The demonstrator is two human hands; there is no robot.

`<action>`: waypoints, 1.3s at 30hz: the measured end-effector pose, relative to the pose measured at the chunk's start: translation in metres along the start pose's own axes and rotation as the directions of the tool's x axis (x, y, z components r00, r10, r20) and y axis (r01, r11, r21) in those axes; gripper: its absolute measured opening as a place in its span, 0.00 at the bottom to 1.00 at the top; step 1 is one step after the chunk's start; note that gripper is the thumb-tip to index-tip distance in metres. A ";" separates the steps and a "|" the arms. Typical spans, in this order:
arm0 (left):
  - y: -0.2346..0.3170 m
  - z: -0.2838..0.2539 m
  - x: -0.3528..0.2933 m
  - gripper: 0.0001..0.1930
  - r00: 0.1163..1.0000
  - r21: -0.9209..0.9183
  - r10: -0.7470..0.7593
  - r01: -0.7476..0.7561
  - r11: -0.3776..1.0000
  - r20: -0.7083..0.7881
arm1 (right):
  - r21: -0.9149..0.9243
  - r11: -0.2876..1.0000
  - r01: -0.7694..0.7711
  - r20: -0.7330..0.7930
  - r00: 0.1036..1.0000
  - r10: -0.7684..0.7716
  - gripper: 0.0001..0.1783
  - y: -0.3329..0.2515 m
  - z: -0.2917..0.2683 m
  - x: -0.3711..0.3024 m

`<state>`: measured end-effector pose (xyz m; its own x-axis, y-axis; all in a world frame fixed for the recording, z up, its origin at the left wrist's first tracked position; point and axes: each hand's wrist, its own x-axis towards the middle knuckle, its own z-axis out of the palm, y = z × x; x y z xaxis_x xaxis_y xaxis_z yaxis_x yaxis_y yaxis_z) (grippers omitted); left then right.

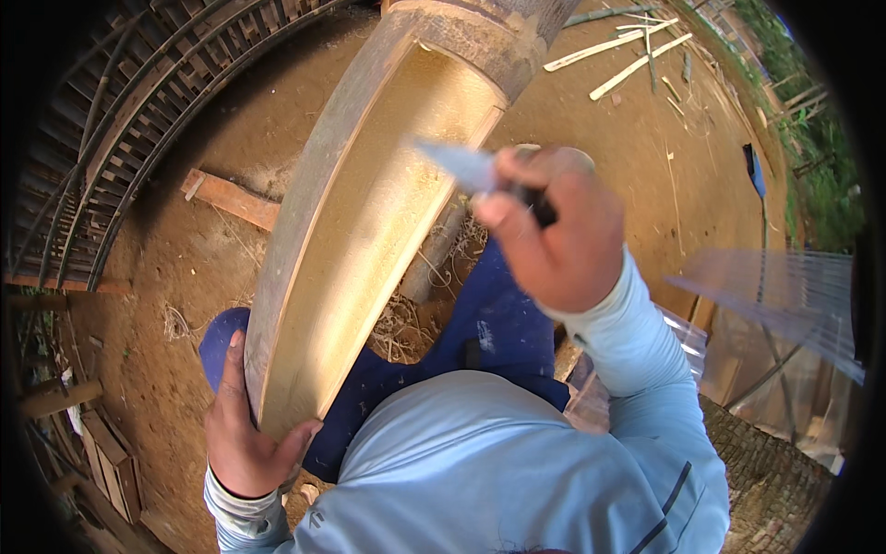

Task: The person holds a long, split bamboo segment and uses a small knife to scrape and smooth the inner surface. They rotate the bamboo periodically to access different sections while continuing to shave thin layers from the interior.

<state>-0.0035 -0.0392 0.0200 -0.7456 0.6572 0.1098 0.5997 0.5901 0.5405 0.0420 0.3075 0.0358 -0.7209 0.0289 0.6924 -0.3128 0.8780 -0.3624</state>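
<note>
A thick bamboo pole (pixel 305 198) slants across my lap and away toward the top of the view. One side of it is cut open in a long trough (pixel 383 212) with a pale, smooth inner wall. Around its near end my left hand (pixel 249 436) is closed, thumb over the rim and fingers along the outer wall. My right hand (pixel 568 226) grips a knife (pixel 457 164) by its dark handle. The blade, smeared by motion, is over the right rim of the trough, pointing left; whether it touches the bamboo I cannot tell.
Pale split strips (pixel 637 69) lie on the dirt ground at the far right. A reddish board (pixel 231 197) rests beyond the pole on the left. Slatted bamboo fencing (pixel 111 120) curves along the left. Clear corrugated sheets (pixel 775 305) stand at right, near a rough log (pixel 766 471).
</note>
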 end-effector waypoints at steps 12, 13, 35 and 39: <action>0.002 0.000 0.002 0.60 1.000 0.020 0.008 -0.008 1.000 0.004 | 0.024 0.994 0.103 0.012 0.995 -0.104 0.15 0.000 0.004 0.000; 0.003 0.000 0.003 0.60 1.000 0.020 -0.003 0.003 1.000 0.004 | 0.035 0.995 0.098 0.009 0.995 -0.098 0.15 0.001 0.003 0.000; 0.006 0.000 0.004 0.60 0.998 0.082 0.053 -0.050 0.995 -0.028 | 0.050 0.998 0.039 0.072 0.996 -0.042 0.14 0.007 -0.007 0.003; 0.005 0.001 0.002 0.59 1.000 0.033 0.005 -0.005 0.999 0.000 | 0.051 0.998 0.047 0.119 0.992 -0.052 0.13 -0.002 -0.010 0.002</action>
<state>-0.0014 -0.0345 0.0223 -0.7428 0.6600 0.1123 0.6125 0.6022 0.5121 0.0474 0.3110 0.0437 -0.7717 -0.0740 0.6317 -0.3771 0.8530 -0.3608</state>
